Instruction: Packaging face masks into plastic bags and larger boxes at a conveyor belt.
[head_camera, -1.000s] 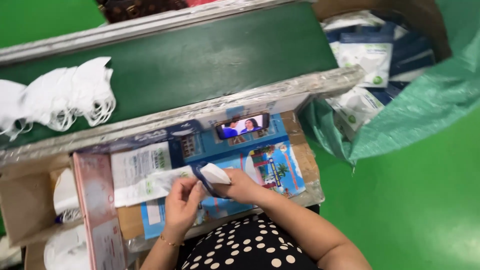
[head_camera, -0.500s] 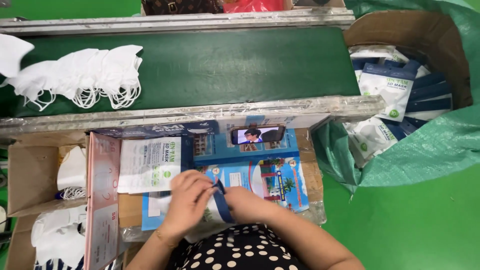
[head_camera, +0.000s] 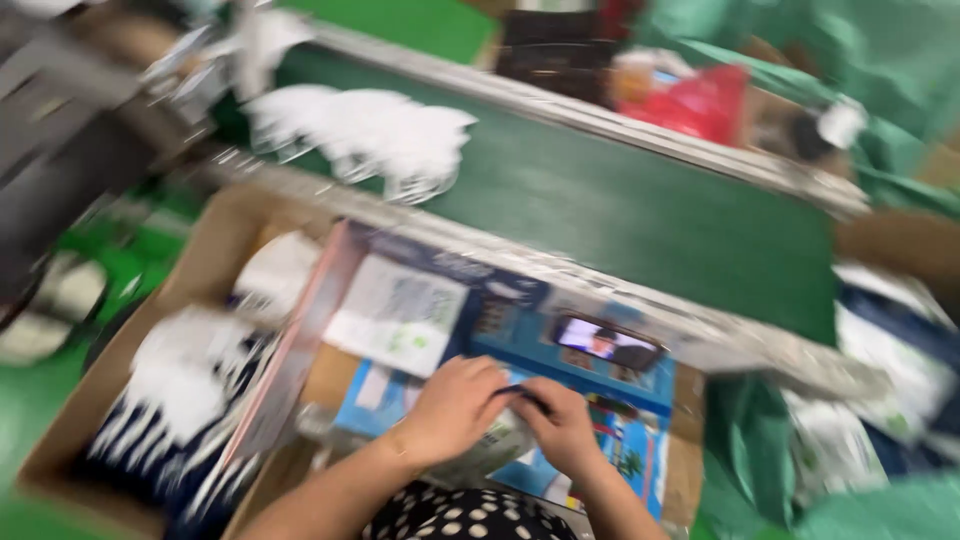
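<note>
The view is motion-blurred. My left hand (head_camera: 455, 405) and my right hand (head_camera: 562, 425) meet low in the middle, both pinching the dark top strip of a pale plastic packet (head_camera: 492, 450). The packet lies over a blue printed carton (head_camera: 625, 445) on the work surface. A phone (head_camera: 607, 343) with a lit screen rests just beyond my hands. A white printed sheet (head_camera: 397, 315) lies to the left of them.
A green conveyor belt (head_camera: 640, 210) runs across the back with a bunch of white masks (head_camera: 370, 135) on it. A cardboard box (head_camera: 95, 410) at left holds more white masks (head_camera: 180, 385). A green bag (head_camera: 760, 440) with packets (head_camera: 880, 410) sits at right.
The view has swung and tilted, and everything is now blurred. My hands have come closer together on the packet. The masks on the belt sit further right in the view.
</note>
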